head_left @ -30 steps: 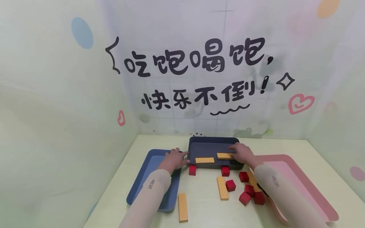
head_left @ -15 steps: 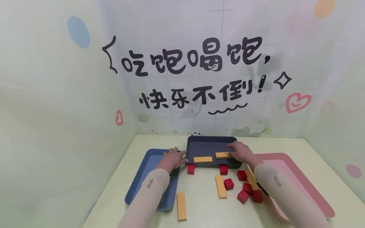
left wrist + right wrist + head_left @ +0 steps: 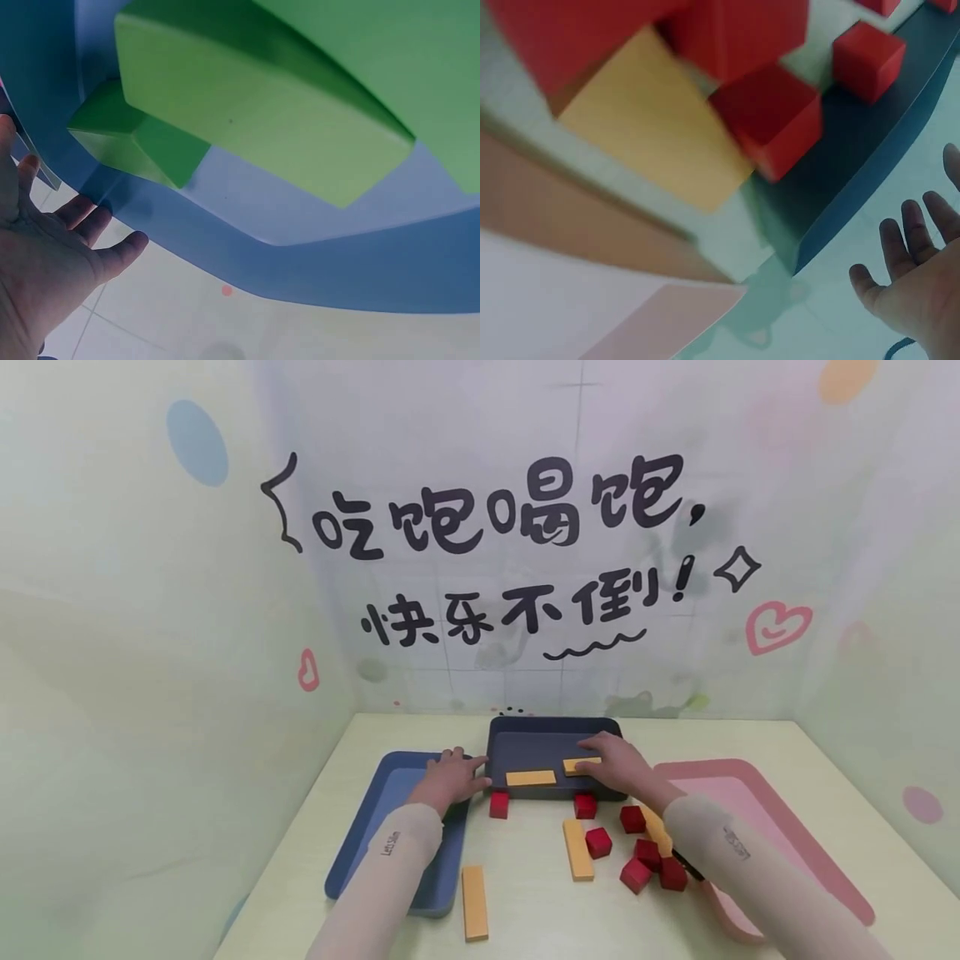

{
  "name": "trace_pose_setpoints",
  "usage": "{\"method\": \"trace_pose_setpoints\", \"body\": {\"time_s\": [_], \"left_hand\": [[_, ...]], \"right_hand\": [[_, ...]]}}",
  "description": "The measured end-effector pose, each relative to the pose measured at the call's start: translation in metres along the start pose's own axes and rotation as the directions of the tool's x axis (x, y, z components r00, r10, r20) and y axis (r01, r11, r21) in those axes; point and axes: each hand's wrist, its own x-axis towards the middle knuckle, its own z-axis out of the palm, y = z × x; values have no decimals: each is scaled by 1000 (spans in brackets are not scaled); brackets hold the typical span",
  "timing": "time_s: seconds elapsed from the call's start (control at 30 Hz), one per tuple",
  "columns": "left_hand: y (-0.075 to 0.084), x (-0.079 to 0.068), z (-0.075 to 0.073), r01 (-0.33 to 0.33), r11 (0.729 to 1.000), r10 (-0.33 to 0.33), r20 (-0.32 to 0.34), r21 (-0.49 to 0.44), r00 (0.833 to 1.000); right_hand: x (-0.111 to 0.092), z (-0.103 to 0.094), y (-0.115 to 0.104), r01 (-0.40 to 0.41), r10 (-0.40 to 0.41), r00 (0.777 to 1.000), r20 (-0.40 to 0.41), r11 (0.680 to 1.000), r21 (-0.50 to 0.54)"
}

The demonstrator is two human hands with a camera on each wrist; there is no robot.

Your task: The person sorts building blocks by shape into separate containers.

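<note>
at the near side of the pale table (image 3: 525,902), one loose yellow block (image 3: 475,903) lies flat, its length running away from the viewer. beyond it stand the blue tray (image 3: 375,822), left, holding green blocks (image 3: 270,120), and the pink tray (image 3: 768,822), right. between these lie a middle yellow block (image 3: 578,850), seven scattered red cubes (image 3: 636,875) and, beside the pink tray, a partly hidden side yellow block (image 3: 656,832).

farther off, the left hand (image 3: 453,777) is over the far right corner of the blue tray, fingers spread and holding nothing; contact with the rim cannot be told. at the far end, the dark tray (image 3: 540,747) contains two yellow blocks: the left tray block (image 3: 531,777) and the right tray block (image 3: 571,768), both flat, just behind the near rim. the right hand (image 3: 618,762) is above the latter, thumb and fingers wide apart; the thumb overlaps the block in the head view, but whether it touches cannot be told.

handling (judged by appearance): the right tray block is probably light, stiff and not fragile, its flat faces only mildly slippery. best hold: mid-length, across the narrow width, thumb on the near long side, fingertips opposite; the near rim may crowd the thumb.
</note>
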Motion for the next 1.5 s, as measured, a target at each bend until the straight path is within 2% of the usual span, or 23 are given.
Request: {"method": "trace_pose_setpoints", "body": {"time_s": [0.17,0.37,0.83,1.2,1.5], "left_hand": [[-1,-3,-3,-11,1000,11,-9,-5,1000],[0,-3,-5,-6,1000,6,-3,-12,1000],[2,-4,-5,-5,1000,5,3,-12,1000],[4,-3,-4,-1,1000,1,-5,-21,1000],[2,-3,-3,7,999,-8,-10,-31,1000]], "right_hand": [[-8,4,-24,10,-10,1000,-8,998,65],[-16,18,-48,1,-2,1000,7,992,125],[-57,48,-100,-25,-11,990,138,967,254],[-85,78,-136,-25,-21,976,215,977,210],[-102,104,-157,-34,10,968,250,995,94]]}}
